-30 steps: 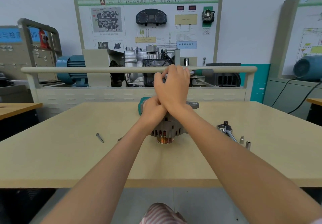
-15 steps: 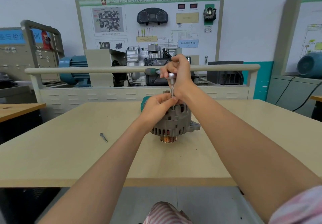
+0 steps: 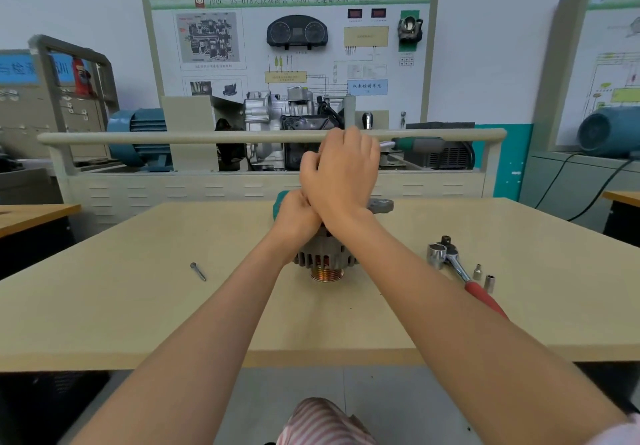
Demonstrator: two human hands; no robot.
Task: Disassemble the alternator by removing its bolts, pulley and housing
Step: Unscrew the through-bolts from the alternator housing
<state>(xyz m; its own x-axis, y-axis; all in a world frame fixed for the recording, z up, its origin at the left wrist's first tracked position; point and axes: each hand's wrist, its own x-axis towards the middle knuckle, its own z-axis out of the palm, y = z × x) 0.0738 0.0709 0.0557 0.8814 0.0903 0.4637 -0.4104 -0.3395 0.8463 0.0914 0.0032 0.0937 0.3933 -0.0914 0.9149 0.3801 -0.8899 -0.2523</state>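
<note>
alternator [image 3: 325, 257] mid-table [image 3: 104, 306] | bolt [image 3: 198, 271] left | ratchet [image 3: 457, 268], sockets [image 3: 483, 276] right

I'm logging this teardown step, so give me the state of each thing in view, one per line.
alternator: upright on its pulley, still assembled
left hand: gripping the alternator's top
right hand: curled round a green-handled ratchet, its handle pointing right
red-handled ratchet: lying idle on the table
two sockets: standing loose
bolt: removed, lying on the table

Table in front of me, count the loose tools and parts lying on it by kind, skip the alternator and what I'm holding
Ratchet wrench with red handle: 1
Small sockets standing beside it: 2
Bolt left of the alternator: 1
Total: 4
</note>
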